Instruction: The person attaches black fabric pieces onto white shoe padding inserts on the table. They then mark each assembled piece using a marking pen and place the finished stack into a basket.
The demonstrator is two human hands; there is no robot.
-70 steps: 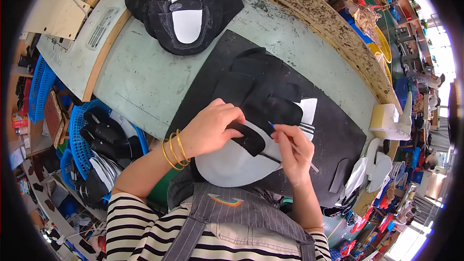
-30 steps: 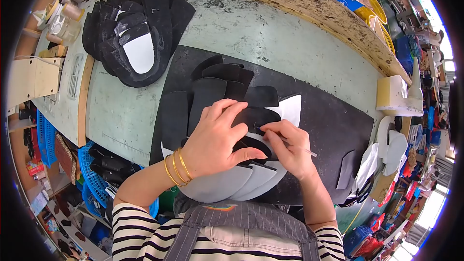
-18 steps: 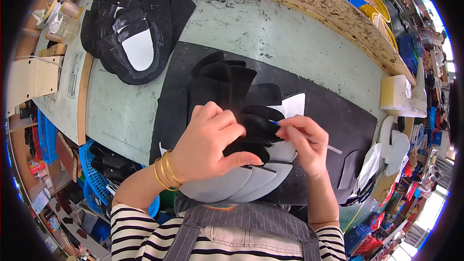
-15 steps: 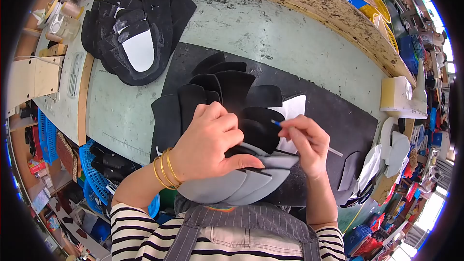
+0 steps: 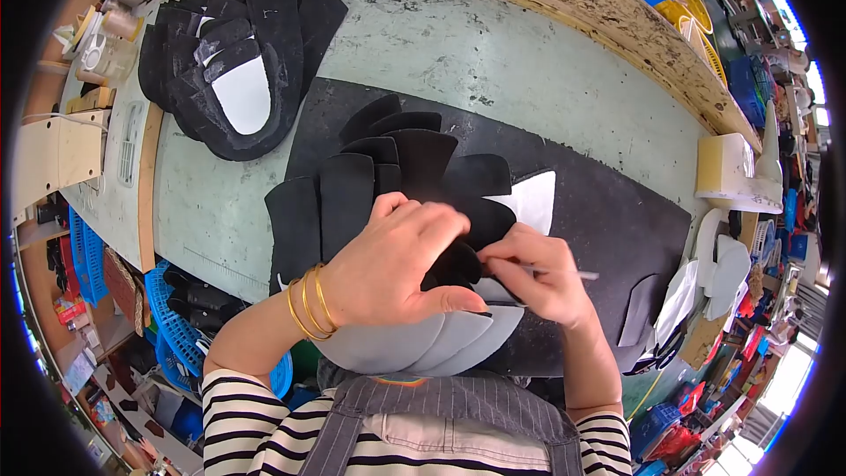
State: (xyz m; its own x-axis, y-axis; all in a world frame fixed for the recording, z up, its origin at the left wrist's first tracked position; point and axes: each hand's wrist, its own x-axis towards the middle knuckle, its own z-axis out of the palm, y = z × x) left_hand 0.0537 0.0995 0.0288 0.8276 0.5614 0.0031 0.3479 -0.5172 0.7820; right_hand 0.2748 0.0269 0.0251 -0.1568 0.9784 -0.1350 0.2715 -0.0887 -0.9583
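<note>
A fan of overlapping black cut pieces (image 5: 345, 198), apparently fabric or foam, spreads over the dark mat, with grey undersides or grey pieces (image 5: 397, 344) along the near side. My left hand (image 5: 397, 256), wearing gold bangles, curls its fingers over the middle of the pile, its thumb resting on the grey layers. My right hand (image 5: 542, 273) is closed around a thin white pen (image 5: 588, 275), whose rear end sticks out to the right. The pen's tip is hidden behind the fingers, close to the black piece beside the left hand. A white piece (image 5: 533, 198) shows beyond.
The dark mat (image 5: 608, 220) lies on a worn green table (image 5: 423, 35). Another stack of black pieces (image 5: 286, 44) with a white sole-shaped one (image 5: 242, 97) stands at the far left. Blue baskets (image 5: 163, 300) are at the left, and a cream block (image 5: 723, 167) at the right.
My right hand has moved left and down with the pen, closer to my left hand. The left fingers have lifted and shifted slightly right over the pile.
</note>
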